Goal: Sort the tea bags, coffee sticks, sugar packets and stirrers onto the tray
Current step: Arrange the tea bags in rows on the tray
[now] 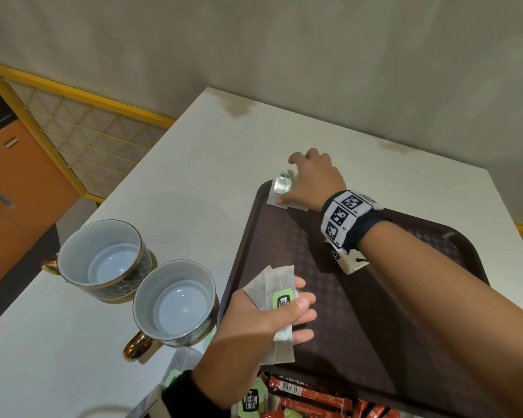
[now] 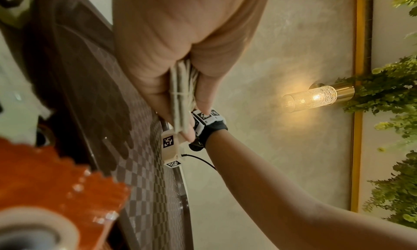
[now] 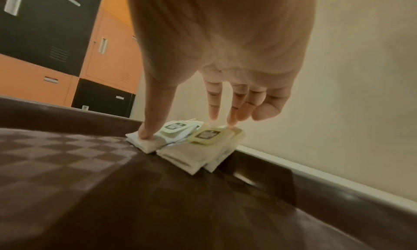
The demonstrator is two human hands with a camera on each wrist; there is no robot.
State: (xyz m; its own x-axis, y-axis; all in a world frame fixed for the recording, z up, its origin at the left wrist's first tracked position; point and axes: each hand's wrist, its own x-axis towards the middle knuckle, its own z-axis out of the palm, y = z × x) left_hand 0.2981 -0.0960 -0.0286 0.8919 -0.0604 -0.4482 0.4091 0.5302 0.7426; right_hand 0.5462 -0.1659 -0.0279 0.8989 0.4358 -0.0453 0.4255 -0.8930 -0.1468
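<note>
Head view: our right hand [image 1: 313, 182] presses tea bags [image 1: 281, 188] flat with straight fingers; left hand [image 1: 272, 315] grips a tea-bag bundle [image 1: 277, 285], which we judge should land beside them next.

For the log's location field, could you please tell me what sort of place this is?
Probably a staff break room or hospitality pantry. A white counter holds a brown serving tray and two gold-handled cups, orange and black lockers stand alongside, and a decorative wall lamp glows beside greenery.
</note>
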